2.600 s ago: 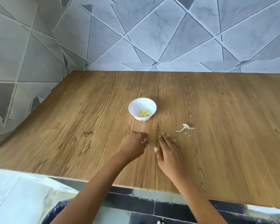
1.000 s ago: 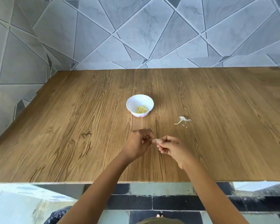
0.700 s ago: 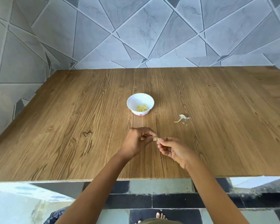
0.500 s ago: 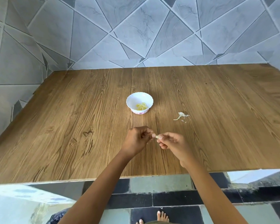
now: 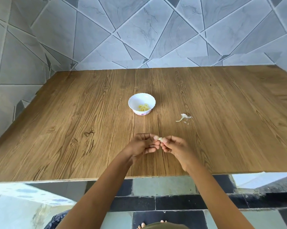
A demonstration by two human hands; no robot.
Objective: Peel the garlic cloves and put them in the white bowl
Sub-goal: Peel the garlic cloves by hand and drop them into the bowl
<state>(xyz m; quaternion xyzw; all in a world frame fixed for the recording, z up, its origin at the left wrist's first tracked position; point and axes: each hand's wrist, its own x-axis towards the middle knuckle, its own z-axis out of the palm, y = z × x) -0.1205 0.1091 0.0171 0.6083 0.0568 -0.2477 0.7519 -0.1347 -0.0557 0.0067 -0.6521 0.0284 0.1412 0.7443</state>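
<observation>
A grey tiled wall (image 5: 139, 33) with a pattern of triangles backs the scene. In front of it, a wooden table (image 5: 73, 129) with heavy grain fills the middle of the view, and dark and pale floor tiles (image 5: 156, 204) show below its near edge. Both forearms reach in over that edge. The left hand (image 5: 140, 145) and right hand (image 5: 174, 147) meet just above the near centre of the table, fingers curled and fingertips drawn together on a single garlic clove (image 5: 160, 139). The clove sits between the two hands, pinched at the tips on either side. Only a small pale part of it shows, so how much skin is left cannot be told. The white bowl (image 5: 131, 103) with a scalloped rim stands upright beyond the hands, slightly left of them and well apart. Inside it lie a few yellowish peeled cloves (image 5: 144, 107). To the right of the bowl, loose garlic skins (image 5: 183, 117) lie on the bare wood, apart from both bowl and hands.
</observation>
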